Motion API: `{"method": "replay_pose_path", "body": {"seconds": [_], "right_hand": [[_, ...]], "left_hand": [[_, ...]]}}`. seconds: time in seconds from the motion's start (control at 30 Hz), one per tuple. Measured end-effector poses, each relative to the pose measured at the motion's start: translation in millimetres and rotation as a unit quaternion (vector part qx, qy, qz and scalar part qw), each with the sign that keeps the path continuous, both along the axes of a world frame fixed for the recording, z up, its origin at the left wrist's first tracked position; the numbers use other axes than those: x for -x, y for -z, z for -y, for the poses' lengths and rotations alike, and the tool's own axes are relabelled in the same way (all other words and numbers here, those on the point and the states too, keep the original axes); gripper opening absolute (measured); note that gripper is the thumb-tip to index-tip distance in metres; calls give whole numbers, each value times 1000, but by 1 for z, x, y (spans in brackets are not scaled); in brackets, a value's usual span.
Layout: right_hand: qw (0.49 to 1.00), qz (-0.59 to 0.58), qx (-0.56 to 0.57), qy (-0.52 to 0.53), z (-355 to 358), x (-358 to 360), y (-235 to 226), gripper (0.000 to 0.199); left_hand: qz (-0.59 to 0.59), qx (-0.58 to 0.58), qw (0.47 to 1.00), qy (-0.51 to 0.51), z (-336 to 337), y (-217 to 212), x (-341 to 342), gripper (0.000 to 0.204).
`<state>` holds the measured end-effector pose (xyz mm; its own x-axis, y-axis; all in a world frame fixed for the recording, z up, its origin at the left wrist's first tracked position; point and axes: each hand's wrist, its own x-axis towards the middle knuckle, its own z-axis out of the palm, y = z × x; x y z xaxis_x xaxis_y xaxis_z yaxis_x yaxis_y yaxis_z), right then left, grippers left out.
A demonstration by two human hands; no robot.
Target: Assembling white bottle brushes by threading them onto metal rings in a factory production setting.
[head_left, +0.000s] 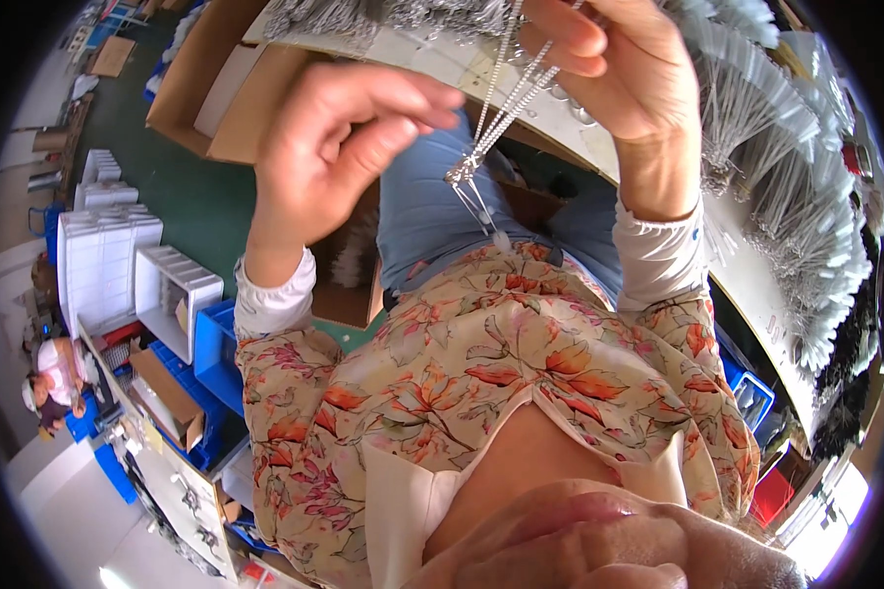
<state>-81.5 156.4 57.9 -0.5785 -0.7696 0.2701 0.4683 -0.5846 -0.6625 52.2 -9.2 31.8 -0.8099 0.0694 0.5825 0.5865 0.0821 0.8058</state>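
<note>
Raised at the upper right, my right hand (624, 74) is closed on several silver beaded chains (521, 93). The chains hang down and to the left from its fingers. A tangle of small metal parts (465, 171) gathers at their lower end, with thin wire loops and a small white tuft (501, 240) below. My left hand (339, 147) is just left of the chains, its fingers loosely bent and pointing at them. Motion blurs its fingertips, so whether they pinch anything is unclear. No contact with the chains shows.
Piles of wire-stemmed brushes with pale bristles (786, 206) cover the white bench (599, 137) at the right. An opened cardboard box (246, 98) stands at the upper left. White crates (108, 255) and blue bins (221, 344) are at left; a person (61, 378) sits beyond.
</note>
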Motion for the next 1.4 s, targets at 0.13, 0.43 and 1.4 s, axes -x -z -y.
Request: {"method": "replay_pose_path", "body": {"seconds": [0.13,0.43,1.4], "right_hand": [[994,43,13,-104,31,-2,18,13],[986,62,19,-153,50,-14,29,13],[976,-29,-135,-167,-3,-72,144,35]], "left_hand": [[-48,172,982,-59,-1,-3,-21,13],[-35,204,967,-151,-2,12,-35,20],[234,372,850,-291,134,-32,-109,19]]}}
